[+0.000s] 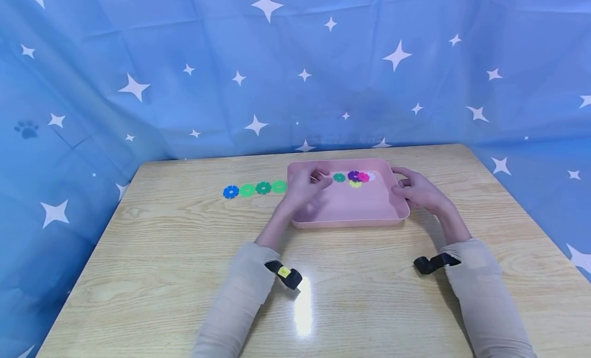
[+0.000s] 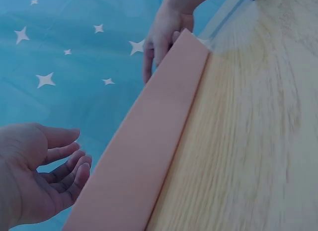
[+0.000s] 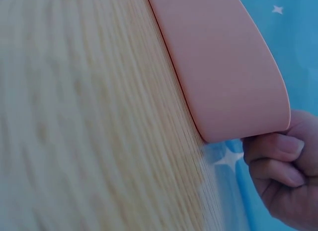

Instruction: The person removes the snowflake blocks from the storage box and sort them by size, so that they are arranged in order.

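A shallow pink tray lies toward the back of the table. My left hand is over its left end, fingers loosely bent and no piece visible between them; in the left wrist view the left hand shows a gap between thumb and fingers. With thumb at the rim and fingers curled along the outside, my right hand grips the tray's right wall. Inside the tray are a green notched flower-shaped disc and a cluster of a purple disc, a pink disc, a yellow disc and a white disc.
Left of the tray, a row on the wooden table holds a blue disc, a light green disc, a dark green disc and another light green disc. A blue star-patterned curtain hangs behind the table.
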Demonstrator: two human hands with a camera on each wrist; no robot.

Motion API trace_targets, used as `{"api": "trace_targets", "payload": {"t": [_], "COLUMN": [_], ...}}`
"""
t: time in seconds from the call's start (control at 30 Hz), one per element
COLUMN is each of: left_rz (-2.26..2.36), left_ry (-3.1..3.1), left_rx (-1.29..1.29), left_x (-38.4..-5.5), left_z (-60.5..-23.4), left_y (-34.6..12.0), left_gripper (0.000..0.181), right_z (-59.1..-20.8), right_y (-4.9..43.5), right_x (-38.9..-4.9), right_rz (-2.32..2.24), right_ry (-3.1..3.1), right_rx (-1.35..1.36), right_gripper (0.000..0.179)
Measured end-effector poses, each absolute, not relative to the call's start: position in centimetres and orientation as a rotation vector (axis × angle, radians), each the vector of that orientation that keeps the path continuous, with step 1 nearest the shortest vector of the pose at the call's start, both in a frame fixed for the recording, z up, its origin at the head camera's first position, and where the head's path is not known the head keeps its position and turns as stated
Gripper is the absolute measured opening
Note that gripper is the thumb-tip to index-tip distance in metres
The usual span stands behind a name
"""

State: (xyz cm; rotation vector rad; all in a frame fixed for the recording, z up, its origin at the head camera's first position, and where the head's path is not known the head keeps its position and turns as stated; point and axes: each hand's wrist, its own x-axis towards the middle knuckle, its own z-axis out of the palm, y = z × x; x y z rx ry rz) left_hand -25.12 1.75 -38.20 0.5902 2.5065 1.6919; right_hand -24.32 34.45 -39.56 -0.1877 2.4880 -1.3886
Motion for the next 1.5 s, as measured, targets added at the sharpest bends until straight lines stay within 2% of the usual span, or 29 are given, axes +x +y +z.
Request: {"api": "trace_targets", "payload": {"t": [0.23,1.1,1.33,1.4,1.5], "left_rz": [1.649,1.524,1.377,1.329,1.319], "left_ry": [2.454,2.507,2.62,2.654,2.672], "left_rx": [0.555,0.536,0.52,0.515,0.495], "left_x": [-25.5,-28.3,-28.5,-28.5,-28.4], "left_z": [-39.0,-41.0,-41.2,-41.3,-41.5], "left_y": [3.5,9.0,9.6,9.6,9.7], "left_gripper": [0.026,0.021,0.032,0.028,0.013], "right_z": [-39.6,-40.0,-40.1,-40.1,-40.1], "right_y": [34.5,34.7,34.7,34.7,34.7], "right_x": [-24.4,-24.9,-24.8,-24.8,-24.9], "right_rz": [-1.361,-1.321,-1.333,-1.33,-1.321], "right_ry": [2.497,2.539,2.556,2.556,2.556], "right_rx": [-0.18,-0.168,-0.183,-0.184,-0.184], "right_gripper": [0.067,0.066,0.065,0.065,0.065]}}
